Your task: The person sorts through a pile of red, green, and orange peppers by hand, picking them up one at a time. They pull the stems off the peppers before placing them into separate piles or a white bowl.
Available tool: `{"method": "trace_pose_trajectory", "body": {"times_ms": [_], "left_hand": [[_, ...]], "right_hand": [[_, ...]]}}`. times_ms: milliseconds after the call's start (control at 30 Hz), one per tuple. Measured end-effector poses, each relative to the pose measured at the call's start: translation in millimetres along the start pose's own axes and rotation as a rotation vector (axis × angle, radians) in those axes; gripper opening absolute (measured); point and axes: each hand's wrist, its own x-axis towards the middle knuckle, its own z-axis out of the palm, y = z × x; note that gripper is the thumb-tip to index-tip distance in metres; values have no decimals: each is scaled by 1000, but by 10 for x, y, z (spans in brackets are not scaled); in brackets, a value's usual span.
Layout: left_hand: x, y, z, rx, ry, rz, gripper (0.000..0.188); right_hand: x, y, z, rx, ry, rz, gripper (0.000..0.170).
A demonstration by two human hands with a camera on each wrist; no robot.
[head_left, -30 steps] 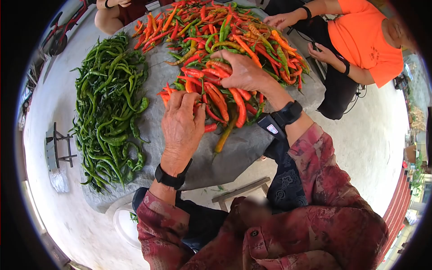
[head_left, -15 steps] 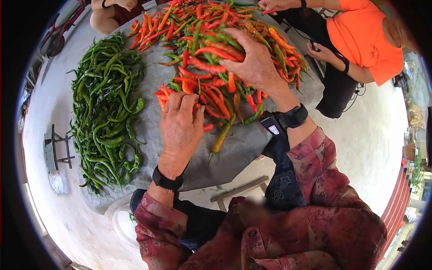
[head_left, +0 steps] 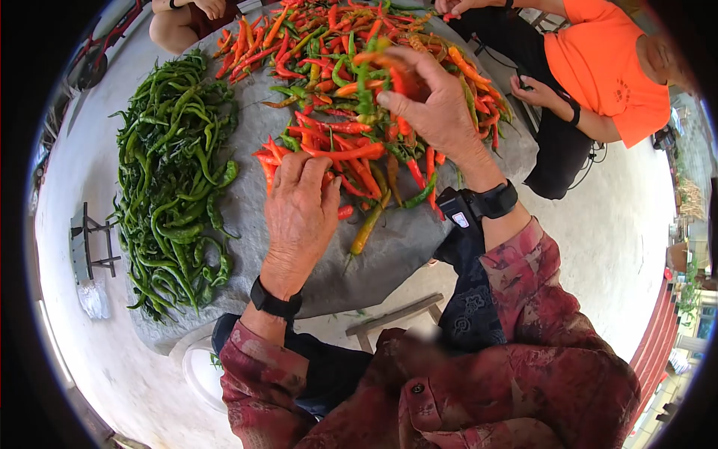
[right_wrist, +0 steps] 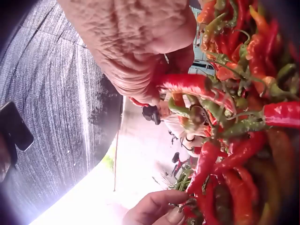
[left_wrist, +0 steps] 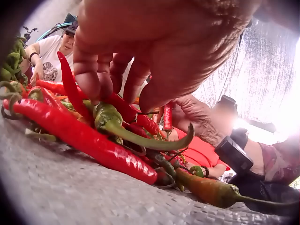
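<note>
Head view first: big heap of red, orange and green-streaked chili peppers (head_left: 336, 37) across the top of the frame, smaller loose cluster of mostly red chilies (head_left: 359, 153) around the middle, all on a grey woven sheet (head_left: 329, 288). Long pile of slim, curly green chilies (head_left: 176, 165) over at the left, apart from the reds. Person in a bright orange T-shirt (head_left: 606, 63) at upper right.

Left hand (head_left: 303, 202) just left of centre, at the edge of the loose cluster. Fingers bent, tips drawn together; going by the left wrist view, pinching right at the green cap of a glossy red chili with a curved stem (left_wrist: 107, 117), low over the sheet. Hard to call the exact grip.

Right hand (head_left: 437, 112) up above the cluster, upper centre, thumb and fingers curled partway round a mixed handful of red, orange and green chilies (head_left: 400, 82), pretty blurred. In the right wrist view, a smooth red chili (right_wrist: 185, 83) poking out from under the fingers. Can't count the rest, sorry.

Looks like picking through the reds, at a guess. To do it nicely: keep handfuls small and the grip loose, so as not to bruise skins. Shake tangled stems free before lifting. Probably best to leave the left hand low, as a stop for the cluster. Watch the olive-yellow chili (head_left: 370, 228) at lower centre too; maybe nudge it inward.
</note>
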Motion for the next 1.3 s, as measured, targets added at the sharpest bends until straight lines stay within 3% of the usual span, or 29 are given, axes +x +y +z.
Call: {"method": "trace_pose_trajectory", "body": {"times_ms": [133,267,367,500,567,633,833,900,1133,1200,1300], "left_hand": [[-1,-13,16,-15,11,12,22],[-14,-18,19,-9,4,0,22],[-16,-11,21,-3,5,0,24],[-3,-3,7,-47,6,-12,17],[-7,-3,9,-35,8,1,16],[-5,-11,10,-20,16,17,16],[-14,-18,22,-43,-4,-23,20],[-11,-9,6,-22,3,6,20],[-1,-7,-6,-6,6,22,20],[-5,-2,-5,-29,-1,5,20],[-3,0,-10,-18,-3,14,20]], "right_hand": [[-48,-60,12,242,-220,143,47],[-58,-3,29,432,-213,116,40],[-47,-8,-28,494,-208,209,33],[-12,103,-53,666,-128,207,24],[2,97,-43,837,81,187,23],[8,155,-52,828,78,158,26],[-19,143,20,708,-79,306,30],[-22,163,30,304,-148,212,31],[-70,147,-8,-1,-98,179,29],[-71,139,-48,-36,-238,255,33],[-92,115,-37,-54,-256,228,31]]}}
